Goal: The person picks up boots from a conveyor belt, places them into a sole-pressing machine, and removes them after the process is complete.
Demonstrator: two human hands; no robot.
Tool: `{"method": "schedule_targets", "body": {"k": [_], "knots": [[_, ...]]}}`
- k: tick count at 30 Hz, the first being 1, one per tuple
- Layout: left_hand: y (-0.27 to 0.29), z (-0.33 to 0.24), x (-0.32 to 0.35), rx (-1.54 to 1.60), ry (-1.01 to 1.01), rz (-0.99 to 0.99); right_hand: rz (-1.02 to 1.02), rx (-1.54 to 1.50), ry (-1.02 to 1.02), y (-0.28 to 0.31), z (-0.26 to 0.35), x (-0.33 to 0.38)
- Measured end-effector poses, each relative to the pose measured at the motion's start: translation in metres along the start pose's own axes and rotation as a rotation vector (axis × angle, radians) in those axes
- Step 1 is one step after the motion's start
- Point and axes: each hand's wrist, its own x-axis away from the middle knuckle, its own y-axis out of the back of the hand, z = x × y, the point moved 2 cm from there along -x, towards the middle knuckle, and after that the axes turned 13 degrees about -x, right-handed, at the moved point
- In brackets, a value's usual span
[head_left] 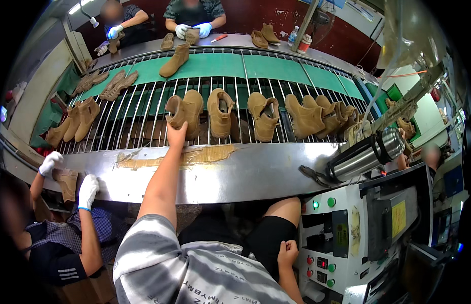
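Left hand (176, 130) stretched far over steel counter (245, 175), fingers closed on heel of tan suede boot (185, 109) resting on roller rack (144, 121). Boot sits at left end of row; next tan boot (220, 111) just right of it, more boots farther right. Right hand (287, 253) near body, low beside white control panel (341, 238), fingers curled into loose fist, holding nothing visible. Steel flask (367, 154) lies on counter at right. Co-worker's white-gloved hand (87, 190) at near left, holding boot piece (67, 182).
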Motion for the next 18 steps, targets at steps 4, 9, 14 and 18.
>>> {"method": "schedule_targets", "body": {"k": [4, 9, 14, 18], "knots": [[0.029, -0.003, 0.049, 0.068, 0.036, 0.028, -0.034, -0.097, -0.037, 0.004, -0.005, 0.003], [0.058, -0.013, 0.135, -0.357, -0.231, 0.193, -0.091, -0.191, -0.017, 0.010, -0.014, 0.012], [0.044, 0.014, 0.103, 0.021, 0.121, 0.149, -0.108, -0.240, -0.012, 0.018, -0.025, 0.015], [0.022, -0.002, 0.046, 0.082, 0.213, 0.038, -0.107, -0.188, -0.007, 0.024, -0.028, 0.019]]}}
